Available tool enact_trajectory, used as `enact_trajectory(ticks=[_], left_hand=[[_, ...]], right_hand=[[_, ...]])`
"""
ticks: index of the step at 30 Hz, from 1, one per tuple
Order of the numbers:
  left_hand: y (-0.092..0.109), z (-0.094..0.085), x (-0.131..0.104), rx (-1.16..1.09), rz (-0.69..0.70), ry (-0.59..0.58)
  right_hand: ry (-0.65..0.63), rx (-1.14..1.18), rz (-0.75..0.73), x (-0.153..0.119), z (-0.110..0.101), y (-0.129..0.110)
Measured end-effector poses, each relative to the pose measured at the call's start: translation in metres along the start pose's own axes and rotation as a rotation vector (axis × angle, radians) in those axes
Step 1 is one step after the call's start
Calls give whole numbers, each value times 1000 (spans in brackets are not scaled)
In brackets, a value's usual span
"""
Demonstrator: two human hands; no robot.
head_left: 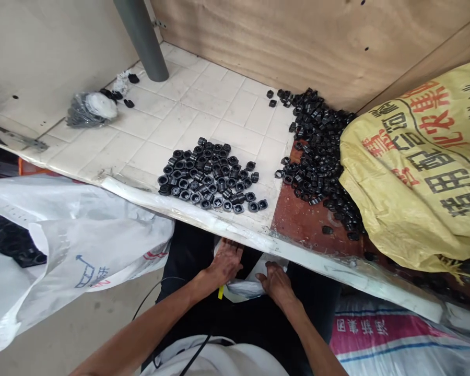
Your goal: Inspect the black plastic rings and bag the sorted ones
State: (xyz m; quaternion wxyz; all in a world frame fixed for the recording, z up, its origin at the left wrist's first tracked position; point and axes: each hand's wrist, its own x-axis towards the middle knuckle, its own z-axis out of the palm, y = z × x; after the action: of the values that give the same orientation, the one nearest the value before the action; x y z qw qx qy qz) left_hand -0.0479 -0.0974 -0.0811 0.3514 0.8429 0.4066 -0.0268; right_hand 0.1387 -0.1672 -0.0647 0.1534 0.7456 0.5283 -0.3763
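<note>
Both of my hands are below the front edge of the bench, over my lap. Between them hangs a whitish plastic bag (246, 288), partly hidden by the hands and the bench edge. My left hand (227, 259) has its back up and its fingers closed at the bag's left side, the fingertips partly hidden. On the other side, my right hand (277, 282) curls its fingers on the bag. Above the hands, a group of small black plastic caps (209, 175) lies on the bench top, many with their hollow side up.
A larger heap of black parts (317, 141) spills beside a yellow woven sack (419, 167). White sacks (113, 235) stand at left, and a pink-and-white sack (379, 329) lies low right. A grey pipe (147, 42) rises behind, near a small clear bag (90, 109).
</note>
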Motion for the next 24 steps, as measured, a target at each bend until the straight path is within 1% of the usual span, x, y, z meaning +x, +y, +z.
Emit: enact_trajectory(ticks=[1,2,3,4,5,6,7,8,9,10,12,14,16,18,21,24], left_hand=[[4,-8,-17,-27,42,34],[7,-18,-35,-137,130,145],[8,-31,-51,-229,183,286],[7,-45,-65,-267,195,465],[3,-61,-74,-239,176,672],[-3,-78,-78,-161,117,865],[-11,-96,-78,-54,25,991],[-21,-114,-72,48,-57,1063],[-32,-131,-63,130,-127,1092],[-43,-146,-52,190,-189,1083],[-60,-170,-30,251,-224,977],[-68,-182,-12,266,-198,878],[-66,-184,0,268,-143,837],[-57,-179,8,265,-86,827],[-39,-171,17,250,-26,804],[-26,-169,27,231,-1,790]], right_hand=[[26,32,-69,-17,-8,-10],[51,88,-172,-34,-17,-19],[164,225,-352,-49,-28,-28],[299,352,-511,-62,-40,-36],[485,441,-611,-69,-52,-43],[684,472,-673,-71,-65,-51],[845,452,-686,-67,-77,-58],[915,398,-667,-59,-88,-66],[948,348,-631,-46,-97,-74],[952,309,-598,-31,-105,-82],[929,227,-557,-1,-115,-99],[916,172,-536,22,-121,-113],[902,127,-549,35,-126,-120],[890,91,-591,42,-131,-120],[878,60,-697,46,-140,-111],[864,58,-815,50,-151,-102]])
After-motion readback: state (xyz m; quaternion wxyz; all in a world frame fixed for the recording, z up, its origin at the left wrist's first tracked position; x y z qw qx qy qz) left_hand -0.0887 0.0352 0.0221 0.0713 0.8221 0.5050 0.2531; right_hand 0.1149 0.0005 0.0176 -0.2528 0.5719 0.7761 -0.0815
